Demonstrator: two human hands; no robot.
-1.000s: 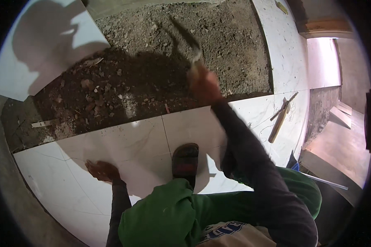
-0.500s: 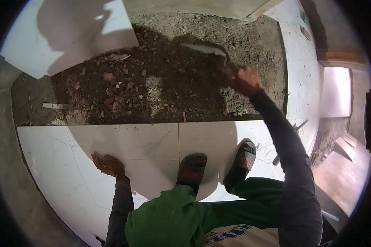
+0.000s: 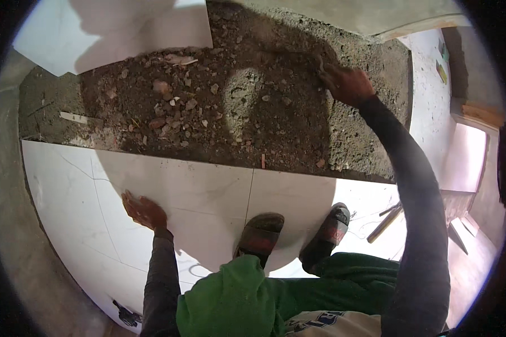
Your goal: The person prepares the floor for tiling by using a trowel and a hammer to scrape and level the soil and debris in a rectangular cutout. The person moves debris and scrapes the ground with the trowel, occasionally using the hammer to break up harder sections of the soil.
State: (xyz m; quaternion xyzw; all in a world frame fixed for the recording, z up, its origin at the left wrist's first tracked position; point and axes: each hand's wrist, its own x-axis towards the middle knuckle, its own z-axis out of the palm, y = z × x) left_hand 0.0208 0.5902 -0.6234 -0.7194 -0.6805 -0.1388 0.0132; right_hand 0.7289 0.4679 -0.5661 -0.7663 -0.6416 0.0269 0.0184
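Note:
My right hand [image 3: 348, 86] is closed around the handle of a trowel [image 3: 299, 55], reaching out over the far right of a bed of dirt and rubble [image 3: 168, 121]. The blade points left and is hard to make out in the dark shadow. On the near white tile floor [image 3: 202, 188], my left hand [image 3: 144, 211] rests with its fingers stretched out, holding nothing. Loose stones and broken bits lie in the bed, most of them left of the trowel.
A large white tile [image 3: 146, 33] overhangs the bed at the far left. My sandalled feet [image 3: 262, 233] stand on the near tiles. A wooden-looking bar [image 3: 384, 226] lies right of them, a black object [image 3: 127, 313] at lower left. Concrete wall [image 3: 5, 191] edges the left.
The trowel and my right hand have swept slightly toward the far side, and the blade has gone into shadow. My left hand keeps its place on the tile. The view has tilted.

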